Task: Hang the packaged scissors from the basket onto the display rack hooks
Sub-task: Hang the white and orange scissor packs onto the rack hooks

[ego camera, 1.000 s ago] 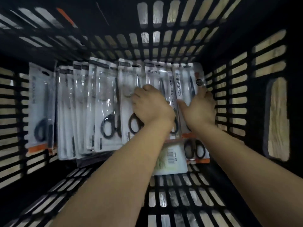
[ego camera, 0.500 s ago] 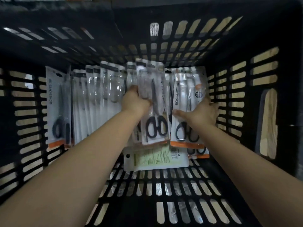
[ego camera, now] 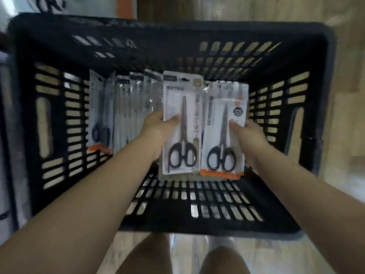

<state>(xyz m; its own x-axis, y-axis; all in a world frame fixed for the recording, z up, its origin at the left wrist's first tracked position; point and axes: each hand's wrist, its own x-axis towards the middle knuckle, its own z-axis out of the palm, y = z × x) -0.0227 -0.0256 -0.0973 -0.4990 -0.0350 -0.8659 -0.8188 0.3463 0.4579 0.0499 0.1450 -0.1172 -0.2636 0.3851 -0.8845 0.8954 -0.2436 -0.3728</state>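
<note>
The left hand (ego camera: 156, 133) gripped a pack of black-handled scissors (ego camera: 182, 123), thumb across its front and fingers behind, holding it upright over the middle of the black slotted basket (ego camera: 197, 210). The right hand (ego camera: 249, 135) pinched a second pack (ego camera: 224, 131), printed SCISSORS and edged in orange at the bottom, just right of the first and touching or overlapping it. More packaged scissors (ego camera: 126, 109) stood on edge in a row against the basket's left side. The basket sat on a wooden floor (ego camera: 347, 115). The person's knees (ego camera: 223, 262) showed below the basket's near wall.
</note>
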